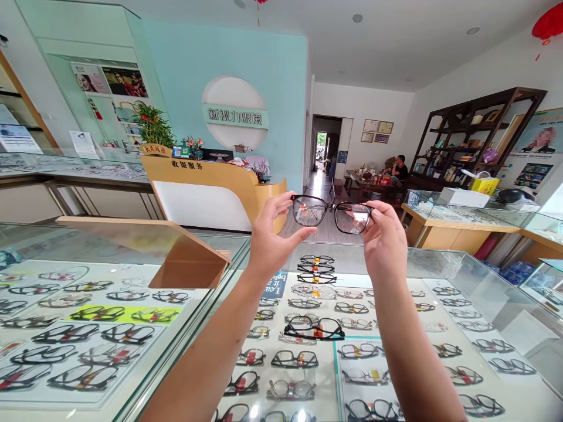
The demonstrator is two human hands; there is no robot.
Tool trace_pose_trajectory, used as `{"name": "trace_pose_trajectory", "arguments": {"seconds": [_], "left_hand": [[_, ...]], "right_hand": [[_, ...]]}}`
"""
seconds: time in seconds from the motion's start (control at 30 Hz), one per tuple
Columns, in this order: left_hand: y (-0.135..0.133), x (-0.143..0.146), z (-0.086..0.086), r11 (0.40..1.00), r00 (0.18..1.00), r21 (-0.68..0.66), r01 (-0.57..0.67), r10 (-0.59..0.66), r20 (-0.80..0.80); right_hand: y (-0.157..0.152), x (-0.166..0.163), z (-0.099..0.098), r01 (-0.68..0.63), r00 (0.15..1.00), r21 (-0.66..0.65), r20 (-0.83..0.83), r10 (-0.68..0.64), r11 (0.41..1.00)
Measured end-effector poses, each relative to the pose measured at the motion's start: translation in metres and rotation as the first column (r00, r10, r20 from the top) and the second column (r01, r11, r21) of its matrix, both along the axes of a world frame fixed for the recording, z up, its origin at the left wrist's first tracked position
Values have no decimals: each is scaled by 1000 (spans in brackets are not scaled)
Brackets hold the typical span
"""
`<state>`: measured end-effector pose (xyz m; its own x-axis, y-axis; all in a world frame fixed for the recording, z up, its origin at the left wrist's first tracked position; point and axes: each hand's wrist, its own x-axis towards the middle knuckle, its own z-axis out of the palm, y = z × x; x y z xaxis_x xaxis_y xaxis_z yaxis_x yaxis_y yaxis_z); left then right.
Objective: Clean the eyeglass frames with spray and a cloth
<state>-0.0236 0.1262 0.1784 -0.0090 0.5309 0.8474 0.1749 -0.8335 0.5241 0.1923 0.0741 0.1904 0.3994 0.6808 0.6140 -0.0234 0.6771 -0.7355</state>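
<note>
A pair of dark-framed eyeglasses (331,206) with clear lenses is held up in front of me, above the glass display case (396,261). My left hand (275,231) grips its left side near the hinge, with the thumb stretched out below the lens. At the right side, my right hand (386,237) pinches the frame between thumb and fingers. A small reddish mark shows on the lenses. Below my hands, a black pair of eyeglasses (314,327) appears to lie on top of the glass, over rows of frames inside the case.
A wooden-framed tilted mirror or stand (189,264) is on the left case. Beyond stand a yellow-and-white cashier counter (202,202), a side counter with a white box (465,197), and a dark shelf (466,132). A person (399,170) sits at a low table in the back.
</note>
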Motion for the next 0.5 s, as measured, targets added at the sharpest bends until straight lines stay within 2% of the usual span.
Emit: {"name": "trace_pose_trajectory", "arguments": {"seconds": [0.2,0.33,0.5], "left_hand": [[1,0,-1,1000,1000,-19,13,-13,1],[2,0,-2,998,998,-33,56,-56,25],[7,2,-3,988,981,6,157,-156,113]], "right_hand": [[3,4,-3,14,999,2,31,-14,1000],[4,3,-3,-28,998,16,-62,29,999],[5,-2,-2,-146,969,36,-194,150,989]]}}
